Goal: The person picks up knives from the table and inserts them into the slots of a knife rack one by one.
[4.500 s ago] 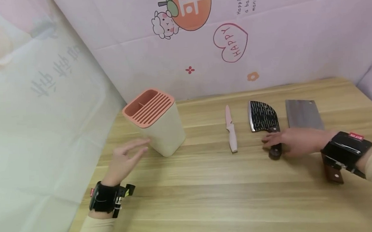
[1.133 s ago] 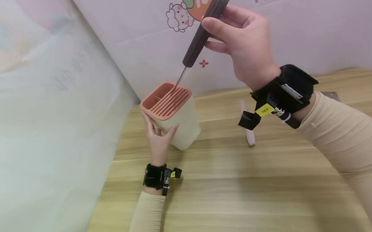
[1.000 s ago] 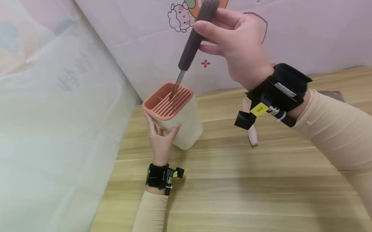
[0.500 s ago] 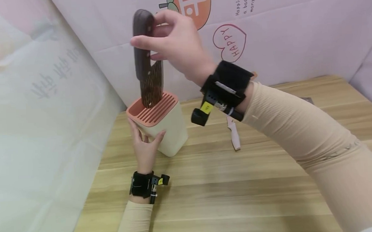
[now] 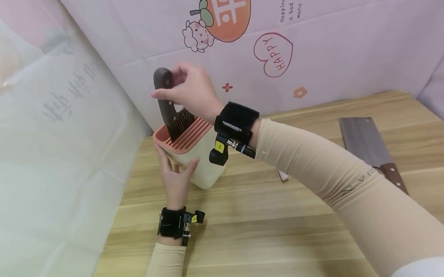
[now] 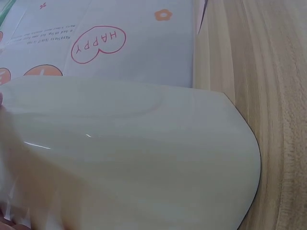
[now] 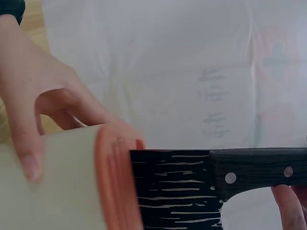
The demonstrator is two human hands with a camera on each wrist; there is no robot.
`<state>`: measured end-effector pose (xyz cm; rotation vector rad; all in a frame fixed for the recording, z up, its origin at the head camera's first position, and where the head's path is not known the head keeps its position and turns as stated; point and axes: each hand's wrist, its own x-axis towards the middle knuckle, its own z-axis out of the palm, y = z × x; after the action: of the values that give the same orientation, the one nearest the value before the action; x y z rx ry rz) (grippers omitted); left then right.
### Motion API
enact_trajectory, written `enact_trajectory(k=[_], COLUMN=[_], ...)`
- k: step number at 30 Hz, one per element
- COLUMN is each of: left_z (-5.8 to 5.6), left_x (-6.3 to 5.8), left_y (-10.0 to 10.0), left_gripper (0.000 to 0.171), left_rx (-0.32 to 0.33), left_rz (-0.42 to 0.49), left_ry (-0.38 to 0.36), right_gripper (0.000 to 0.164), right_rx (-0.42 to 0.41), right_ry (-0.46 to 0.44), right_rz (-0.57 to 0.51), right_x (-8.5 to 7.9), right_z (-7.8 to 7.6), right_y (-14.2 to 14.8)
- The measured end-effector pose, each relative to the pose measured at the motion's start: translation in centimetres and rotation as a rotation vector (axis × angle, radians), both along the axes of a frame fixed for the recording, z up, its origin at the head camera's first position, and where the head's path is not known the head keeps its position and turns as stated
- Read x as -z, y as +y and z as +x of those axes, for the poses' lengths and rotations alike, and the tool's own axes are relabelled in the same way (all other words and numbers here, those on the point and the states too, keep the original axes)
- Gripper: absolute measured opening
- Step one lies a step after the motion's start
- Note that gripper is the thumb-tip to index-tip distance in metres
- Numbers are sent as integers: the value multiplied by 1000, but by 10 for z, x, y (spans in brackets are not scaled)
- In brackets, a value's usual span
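My right hand (image 5: 195,90) grips the dark riveted handle of a cleaver (image 5: 165,110) between thumb and fingers. The cleaver points down, and the lower part of its black, pale-streaked blade (image 7: 175,191) is hidden inside a slot of the knife block (image 5: 206,172). This block has a cream body and an orange slotted top (image 5: 188,140). My left hand (image 5: 175,182) holds the block near its top, thumb on one face and fingers round the other side. Cream block wall (image 6: 144,158) fills most of the left wrist view.
A plain silver cleaver (image 5: 365,140) lies on the wooden table (image 5: 255,228) at right, its brown handle partly behind my right sleeve. Only the handle end of a small pink knife (image 5: 283,175) shows beneath that arm. Printed cloth walls (image 5: 333,47) stand behind and at left.
My right hand took the black cleaver from the table, carried it left above the block and lowered it into a slot. My left hand came to hold the block.
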<state>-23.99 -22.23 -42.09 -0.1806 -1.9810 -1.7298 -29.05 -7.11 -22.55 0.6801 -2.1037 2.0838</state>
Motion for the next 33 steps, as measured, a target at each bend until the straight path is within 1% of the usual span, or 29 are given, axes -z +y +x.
enact_trajectory(k=[3,6,8,10,14,16,18,21,24,29,33], left_z=[0,-3,-4,-2,3,6,7,13,17,15,10], left_x=[0,-3,-4,-4,-3,-3,-2,4,7,4,0], left_y=[0,3,4,3,-1,-2,-1,1,1,1,1], left_gripper=[120,119,119,119,118,118,119,119,119,115,116], left_rx=[1,5,7,6,-14,-22,-20,-18,-25,-33,-20], left_rz=[-6,-27,-41,-40,-30,-31,-35,-37,-35,-49,-45], left_ry=[7,4,-8,-20,-14,-10,-21,-45,-56,-40,-8], right_gripper=[38,38,36,36,38,39,41,47,54,61,64], right_rx=[7,24,40,53,57,50,52,44,26,-26,-117], right_ry=[-19,-9,3,12,10,-3,-22,-63,-75,-66,-53], right_rz=[26,41,54,70,108,107,115,128,158,154,157], right_x=[13,24,31,39,49,51,53,58,61,59,57], right_z=[-3,-7,-8,-8,-7,-7,-7,-4,-4,-8,-10], right_y=[-3,-4,-6,-8,-13,-14,-13,-11,-11,-8,3])
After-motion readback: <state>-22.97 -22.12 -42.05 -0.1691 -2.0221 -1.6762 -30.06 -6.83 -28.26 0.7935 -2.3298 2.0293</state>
